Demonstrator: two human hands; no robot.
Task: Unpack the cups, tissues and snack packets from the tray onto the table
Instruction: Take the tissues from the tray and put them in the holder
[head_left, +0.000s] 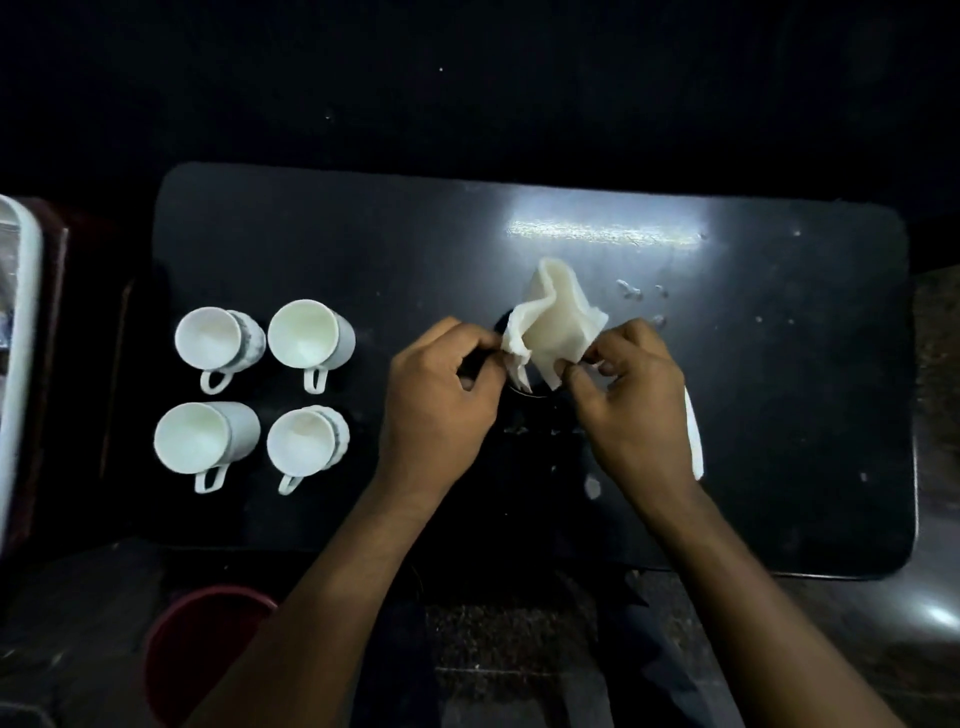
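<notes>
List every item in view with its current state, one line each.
Four white cups: upright, empty, set two by two on the table.
Tissue: crumpled, held up by both hands.
Left hand: pinching the tissue's left edge.
Right hand: pinching its right edge.
Black table: spotted with wet drops.
White tray: mostly out of frame, contents unclear.

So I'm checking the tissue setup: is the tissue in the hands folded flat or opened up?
Opened up, not flat: the tissue stands crumpled with loose folds, pinched by left hand and right hand.
</notes>
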